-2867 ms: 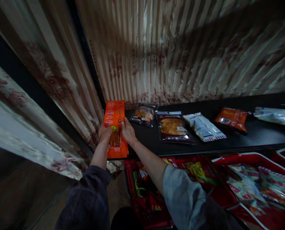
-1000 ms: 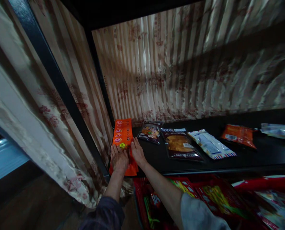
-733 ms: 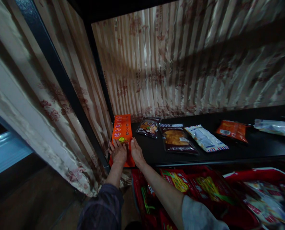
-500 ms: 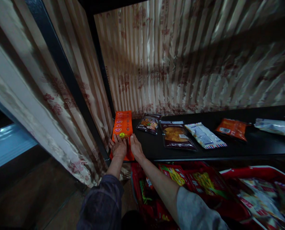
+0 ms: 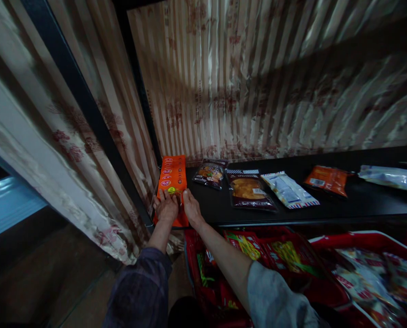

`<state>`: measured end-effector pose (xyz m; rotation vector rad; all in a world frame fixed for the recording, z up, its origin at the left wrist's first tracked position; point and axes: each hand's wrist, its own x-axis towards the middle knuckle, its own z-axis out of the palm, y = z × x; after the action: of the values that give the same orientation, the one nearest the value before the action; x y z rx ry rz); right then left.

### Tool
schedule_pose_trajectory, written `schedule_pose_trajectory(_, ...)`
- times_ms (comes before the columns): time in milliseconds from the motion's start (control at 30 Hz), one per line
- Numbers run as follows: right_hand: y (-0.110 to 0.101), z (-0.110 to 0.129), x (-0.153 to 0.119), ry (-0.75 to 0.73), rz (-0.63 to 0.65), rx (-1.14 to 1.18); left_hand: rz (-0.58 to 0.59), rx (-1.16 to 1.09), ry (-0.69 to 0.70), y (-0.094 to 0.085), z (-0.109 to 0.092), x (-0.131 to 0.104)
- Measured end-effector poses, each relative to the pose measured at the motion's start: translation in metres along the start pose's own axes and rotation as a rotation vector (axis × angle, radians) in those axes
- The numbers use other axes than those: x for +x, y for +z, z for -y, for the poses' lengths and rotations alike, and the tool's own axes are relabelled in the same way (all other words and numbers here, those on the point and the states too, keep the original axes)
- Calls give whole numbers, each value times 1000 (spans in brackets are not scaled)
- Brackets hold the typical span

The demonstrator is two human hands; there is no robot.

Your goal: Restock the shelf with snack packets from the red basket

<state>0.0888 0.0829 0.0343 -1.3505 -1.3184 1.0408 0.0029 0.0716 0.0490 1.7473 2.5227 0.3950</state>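
An orange snack packet [image 5: 173,169] with a yellow round mark lies lengthwise at the left end of the black shelf [image 5: 210,207]. My left hand [image 5: 166,207] rests on its near half with the fingers spread and the palm down. Along the packet's right edge lies my right hand [image 5: 191,207], its fingers stretched forward and the side of the hand touching the edge. Just right of my hands is a small dark snack packet [image 5: 210,174]. Beyond that comes a larger brown packet [image 5: 250,191] with a yellowish picture.
A white striped packet [image 5: 290,190], an orange-brown packet [image 5: 327,180] and a silvery packet [image 5: 393,177] lie farther right. Red baskets [image 5: 333,291] with bagged snacks stand below the shelf. A dark post [image 5: 87,114] and patterned curtains [image 5: 224,82] border the left and back.
The view has shifted slightly, so everything sits a little farther left and higher. Both hands stay at the orange packet in nearly the same place.
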Motion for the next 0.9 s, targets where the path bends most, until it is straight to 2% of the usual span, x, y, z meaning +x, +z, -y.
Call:
schedule_pose_trajectory(533,2,-5,1,-48,1,-1,-45,-40,-4,13,3,1)
schedule_pose_trajectory(900,2,-8,-7,-84,-108,-4,-96,-48,36,15,6,-4)
